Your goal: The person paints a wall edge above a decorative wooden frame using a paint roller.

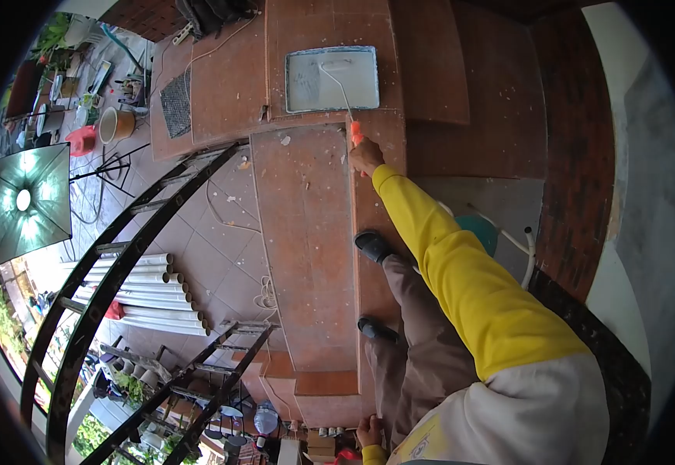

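No readable text or labels

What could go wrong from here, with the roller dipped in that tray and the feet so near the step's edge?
Paint could drip onto the step if the right hand lifts the roller from the tray heavily loaded. Leaning sideways toward the tray might upset the person's balance, since the toes of both shoes are close to the edge.

Stepped reddish-brown tiled platform [306, 232], pale specks scattered; blue-rimmed rectangular tray [289, 81] holding whitish liquid, dark mesh sheet [176, 106]. Adjoining grey tiled floor [217, 260]: long white pipes [147, 298] side by side.
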`<state>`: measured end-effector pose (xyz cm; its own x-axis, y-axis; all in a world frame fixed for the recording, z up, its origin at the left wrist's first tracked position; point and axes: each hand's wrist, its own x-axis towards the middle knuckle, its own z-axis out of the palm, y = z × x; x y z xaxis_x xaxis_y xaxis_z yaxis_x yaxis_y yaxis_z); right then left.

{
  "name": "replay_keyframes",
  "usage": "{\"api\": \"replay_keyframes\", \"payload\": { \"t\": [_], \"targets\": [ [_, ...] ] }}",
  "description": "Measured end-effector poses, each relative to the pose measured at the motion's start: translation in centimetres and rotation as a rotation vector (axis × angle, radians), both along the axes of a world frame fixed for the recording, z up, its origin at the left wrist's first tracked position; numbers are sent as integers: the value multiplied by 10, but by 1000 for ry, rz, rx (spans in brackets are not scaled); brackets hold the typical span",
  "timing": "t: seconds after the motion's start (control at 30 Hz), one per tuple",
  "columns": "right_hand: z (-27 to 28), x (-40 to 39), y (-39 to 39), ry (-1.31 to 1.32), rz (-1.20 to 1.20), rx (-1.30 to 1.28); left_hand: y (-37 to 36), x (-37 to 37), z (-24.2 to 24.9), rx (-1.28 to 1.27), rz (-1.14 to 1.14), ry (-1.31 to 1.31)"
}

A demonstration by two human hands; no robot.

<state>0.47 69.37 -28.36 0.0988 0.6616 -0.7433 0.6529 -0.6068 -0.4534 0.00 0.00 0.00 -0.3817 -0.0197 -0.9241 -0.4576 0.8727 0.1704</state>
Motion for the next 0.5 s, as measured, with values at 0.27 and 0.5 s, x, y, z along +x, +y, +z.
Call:
{"api": "replay_keyframes", "payload": {
  "t": [0.27, 0.5],
  "targets": [
    [-25, 16, -68, -21, -1, 50, 11, -5, 12, -11, -55, -6],
    [-25, 42, -95, -110, 92, 250, 6, -11, 12, 4, -82, 6]
  ]
}}
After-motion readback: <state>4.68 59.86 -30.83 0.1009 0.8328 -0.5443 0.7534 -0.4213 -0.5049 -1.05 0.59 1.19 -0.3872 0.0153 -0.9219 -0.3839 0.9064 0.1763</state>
